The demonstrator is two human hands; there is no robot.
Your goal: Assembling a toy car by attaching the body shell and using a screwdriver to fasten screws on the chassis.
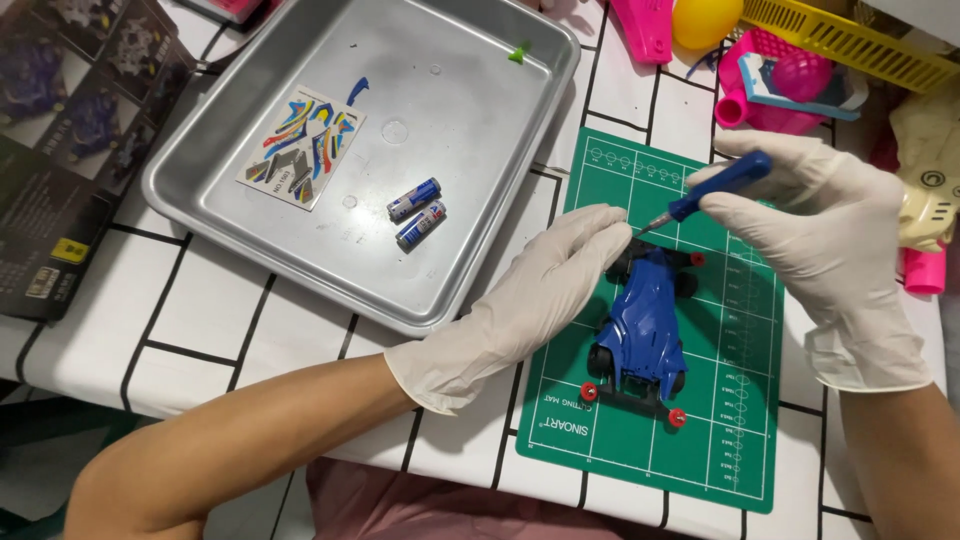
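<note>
Blue toy racing car (642,318) resting on the green cutting mat (740,440), long axis running roughly up and down the mat, slightly tilted; red rollers at the near end toward the person, black wheels and another red roller at the far end. Pressed at that far end by the left hand (545,290) in a white glove, fingertips on the car's front edge, palm flat and angled in from the lower left; steadying by touch, not a closed grasp. Just above the same end, the right hand (835,235), also gloved, closed around a small screwdriver (705,195) with a blue handle, metal tip slanting down and to the left toward the car's far end, close beside the left fingertips. Whether the tip actually touches the car, impossible to tell. Both hands meeting at the car's far end; the left nearer to the body of the car, the right coming in from the upper right.

Left of the mat, a metal tray (480,120) holding two batteries (418,212) lying side by side, a sticker sheet (302,147) and a small green piece (518,52). Under everything, a white tablecloth (230,330) with black lines. Pink and yellow plastic toys (775,75) beyond the mat, a printed box (60,130) at far left.
</note>
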